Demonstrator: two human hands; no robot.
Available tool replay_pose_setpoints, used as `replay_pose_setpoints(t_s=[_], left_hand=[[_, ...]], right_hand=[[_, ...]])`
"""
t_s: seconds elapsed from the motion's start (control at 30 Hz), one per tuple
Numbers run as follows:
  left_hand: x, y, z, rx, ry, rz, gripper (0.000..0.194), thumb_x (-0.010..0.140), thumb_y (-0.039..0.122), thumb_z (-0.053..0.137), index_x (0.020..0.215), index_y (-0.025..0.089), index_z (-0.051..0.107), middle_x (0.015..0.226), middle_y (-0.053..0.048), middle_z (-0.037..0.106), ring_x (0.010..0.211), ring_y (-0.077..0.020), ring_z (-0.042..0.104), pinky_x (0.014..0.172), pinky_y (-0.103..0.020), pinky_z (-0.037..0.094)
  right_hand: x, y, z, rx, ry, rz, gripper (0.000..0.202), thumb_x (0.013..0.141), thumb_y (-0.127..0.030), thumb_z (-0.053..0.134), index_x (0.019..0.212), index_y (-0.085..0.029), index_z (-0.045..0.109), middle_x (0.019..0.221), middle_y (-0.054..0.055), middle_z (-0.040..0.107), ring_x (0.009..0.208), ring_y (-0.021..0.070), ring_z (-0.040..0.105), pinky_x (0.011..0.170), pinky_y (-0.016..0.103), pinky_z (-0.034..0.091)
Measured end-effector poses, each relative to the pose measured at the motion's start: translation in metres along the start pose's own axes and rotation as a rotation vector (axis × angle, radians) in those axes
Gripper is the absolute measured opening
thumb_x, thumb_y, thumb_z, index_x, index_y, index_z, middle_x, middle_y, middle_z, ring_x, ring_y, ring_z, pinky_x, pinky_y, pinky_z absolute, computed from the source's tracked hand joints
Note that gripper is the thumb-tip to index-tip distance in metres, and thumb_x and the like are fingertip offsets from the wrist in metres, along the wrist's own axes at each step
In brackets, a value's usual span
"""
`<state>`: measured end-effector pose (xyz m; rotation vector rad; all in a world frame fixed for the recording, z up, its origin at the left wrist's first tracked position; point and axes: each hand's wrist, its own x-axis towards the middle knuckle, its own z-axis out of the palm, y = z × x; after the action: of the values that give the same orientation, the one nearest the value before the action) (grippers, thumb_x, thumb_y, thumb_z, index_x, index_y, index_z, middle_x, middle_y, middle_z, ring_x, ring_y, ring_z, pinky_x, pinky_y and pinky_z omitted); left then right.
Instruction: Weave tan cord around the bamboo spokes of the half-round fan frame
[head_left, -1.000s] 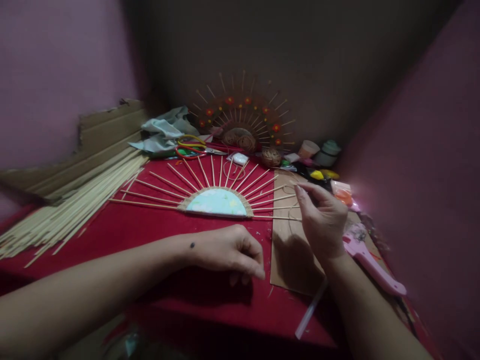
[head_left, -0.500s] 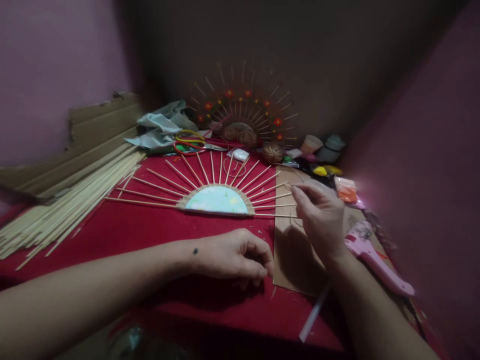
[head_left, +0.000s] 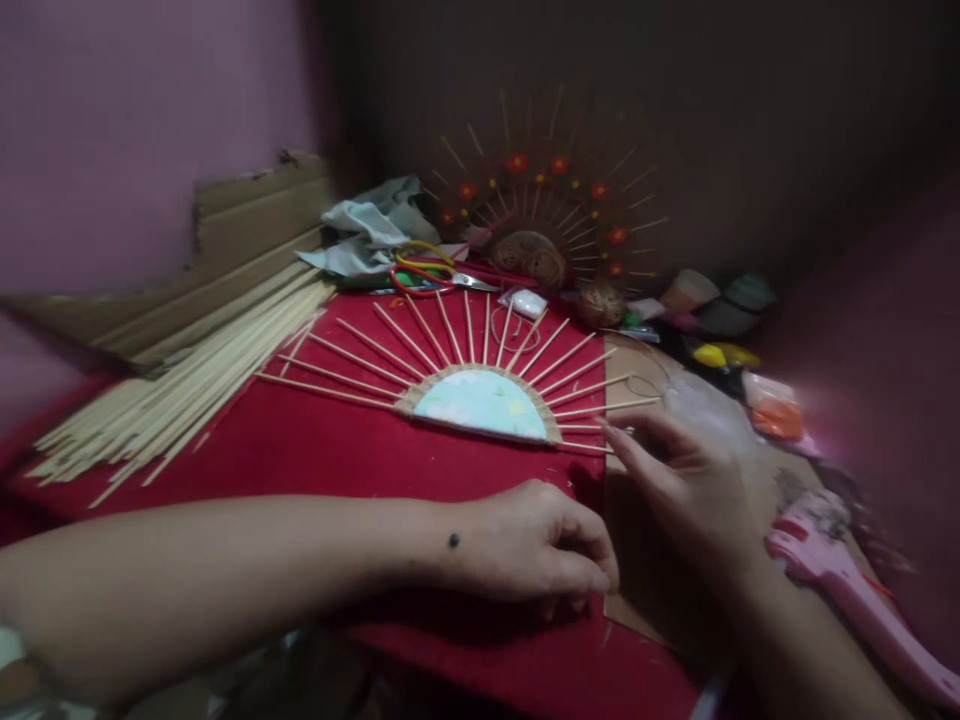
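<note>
A fan-shaped frame of thin wooden sticks (head_left: pixel 360 347) lies on the red cloth, spreading from a half-round pale blue panel (head_left: pixel 480 403) with a woven tan edge. At its right end, my right hand (head_left: pixel 686 480) hovers over the lower stick tips, thumb and index finger bent close together; whatever they pinch is too fine to make out. Thin twine (head_left: pixel 645 385) loops by the stick ends. My left hand (head_left: pixel 536 545) rests on the cloth in front of the panel, fingers curled toward the thumb. Its fingertips are partly hidden.
Loose sticks (head_left: pixel 202 385) are piled at left beside torn cardboard (head_left: pixel 262 225). Scissors (head_left: pixel 469 282), twine balls (head_left: pixel 602 302) and a flower-trimmed stick fan (head_left: pixel 559 165) are at the back. A cardboard sheet (head_left: pixel 637 570) and a pink glue gun (head_left: pixel 847 580) lie at right.
The view has turned left, so the scene sits further right. Relative to the frame, my right hand has come nearer me and left, to the lower sticks. My left hand keeps its curled pose.
</note>
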<state>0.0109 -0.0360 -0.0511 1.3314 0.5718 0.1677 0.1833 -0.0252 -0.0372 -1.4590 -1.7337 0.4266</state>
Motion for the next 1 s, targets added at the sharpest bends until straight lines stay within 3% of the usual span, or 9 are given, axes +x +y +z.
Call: replay_pose_setpoints(t_s=[0.2, 0.33, 0.5, 0.63, 0.8, 1.0], left_hand=[[0.003, -0.003, -0.002, -0.032, 0.004, 0.032, 0.004, 0.076, 0.019, 0.054, 0.074, 0.015, 0.056, 0.058, 0.003, 0.053, 0.044, -0.0079, 0.05, 0.042, -0.018, 0.043], [0.004, -0.002, -0.001, -0.066, 0.004, 0.048, 0.005, 0.076, 0.018, 0.054, 0.072, 0.016, 0.055, 0.055, 0.003, 0.053, 0.042, -0.0081, 0.049, 0.041, -0.018, 0.043], [0.006, -0.005, -0.001, -0.057, 0.017, 0.06, 0.01, 0.075, 0.019, 0.055, 0.066, 0.015, 0.054, 0.052, 0.003, 0.052, 0.041, -0.0083, 0.049, 0.04, -0.018, 0.042], [0.009, -0.009, -0.001, -0.01, 0.017, 0.069, 0.014, 0.075, 0.019, 0.055, 0.062, 0.014, 0.053, 0.052, 0.003, 0.053, 0.041, -0.0095, 0.051, 0.04, -0.02, 0.043], [0.008, -0.008, -0.001, 0.101, 0.039, 0.163, 0.013, 0.076, 0.016, 0.055, 0.063, 0.014, 0.055, 0.054, 0.003, 0.053, 0.044, -0.0075, 0.051, 0.045, -0.017, 0.042], [0.008, -0.009, 0.0, 0.157, 0.058, 0.159, 0.008, 0.075, 0.017, 0.055, 0.067, 0.015, 0.057, 0.056, 0.003, 0.055, 0.049, -0.0086, 0.054, 0.05, -0.018, 0.043]], right_hand=[[-0.005, -0.004, 0.009, -0.17, -0.117, -0.2, 0.023, 0.08, -0.024, 0.055, 0.101, -0.021, 0.064, 0.059, -0.003, 0.061, 0.046, 0.0093, 0.052, 0.044, 0.02, 0.042], [0.002, -0.012, 0.018, -0.294, -0.147, -0.376, 0.017, 0.079, -0.019, 0.053, 0.089, -0.02, 0.067, 0.071, 0.002, 0.07, 0.056, 0.0123, 0.063, 0.051, 0.021, 0.047], [0.016, -0.022, 0.025, -0.39, -0.106, -0.477, 0.014, 0.079, -0.018, 0.054, 0.08, -0.02, 0.068, 0.068, 0.0, 0.071, 0.057, 0.0127, 0.065, 0.053, 0.021, 0.047], [0.027, -0.023, 0.035, -0.437, -0.213, -0.515, 0.013, 0.079, -0.024, 0.057, 0.087, -0.022, 0.067, 0.077, 0.001, 0.07, 0.06, 0.0118, 0.063, 0.055, 0.022, 0.045], [0.034, -0.026, 0.052, -0.812, -0.351, -0.635, 0.029, 0.076, -0.044, 0.059, 0.096, -0.023, 0.064, 0.09, 0.006, 0.066, 0.059, 0.0164, 0.061, 0.043, 0.025, 0.03], [0.034, -0.029, 0.06, -0.986, -0.367, -0.688, 0.03, 0.08, -0.043, 0.051, 0.1, -0.024, 0.062, 0.095, 0.007, 0.065, 0.053, 0.0145, 0.057, 0.043, 0.027, 0.017]])
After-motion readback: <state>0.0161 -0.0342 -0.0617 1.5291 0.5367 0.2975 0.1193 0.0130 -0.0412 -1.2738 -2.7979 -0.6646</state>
